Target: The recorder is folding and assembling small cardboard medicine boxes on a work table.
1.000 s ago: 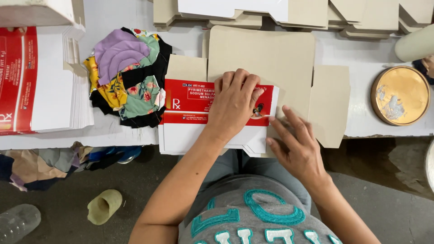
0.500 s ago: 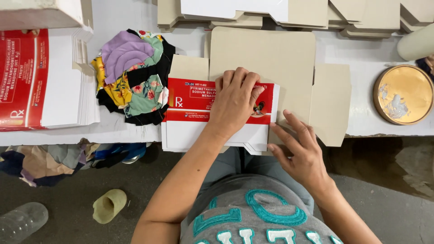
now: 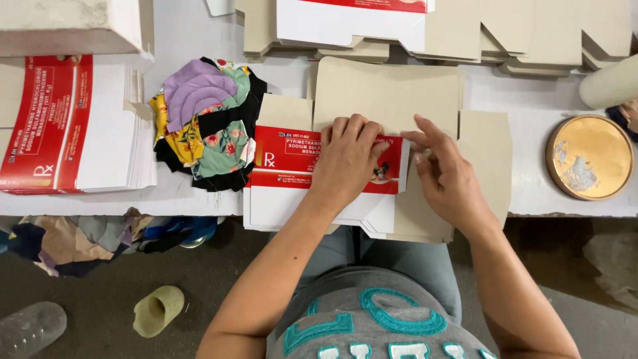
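1. Carton blank (image 3: 292,163), red and white on its printed face, lies flat at the near edge of the white table (image 3: 193,199), its lower white flaps hanging a little over the edge
2. Our left hand (image 3: 345,156) lies palm down on the carton blank, fingers spread flat across the red panel; it presses rather than grips, nothing clenched inside it
3. Our right hand (image 3: 446,174) rests just to the right, fingers stretched out loosely, fingertips touching the right end of the printed panel where it meets the plain cardboard sheet (image 3: 392,93); it closes on nothing that we can see
4. That plain cardboard sheet lies unprinted side up beneath and behind the carton blank, its side flaps reaching out to the right
5. Just to the left sits a heap of cloth scraps (image 3: 203,126), lilac, yellow, floral green and black, touching the carton blank's left flap
6. Further left we see a stack of printed blanks (image 3: 73,126), red and white, lying flat
7. Along the far edge of the table lie stacks of folded cardboard (image 3: 531,33)
8. Well to the right a round golden tin lid (image 3: 589,156) lies on the table
9. On the floor below lie more fabric pieces (image 3: 80,233), a yellowish cup (image 3: 157,310) on its side and a clear plastic bottle (image 3: 30,329)
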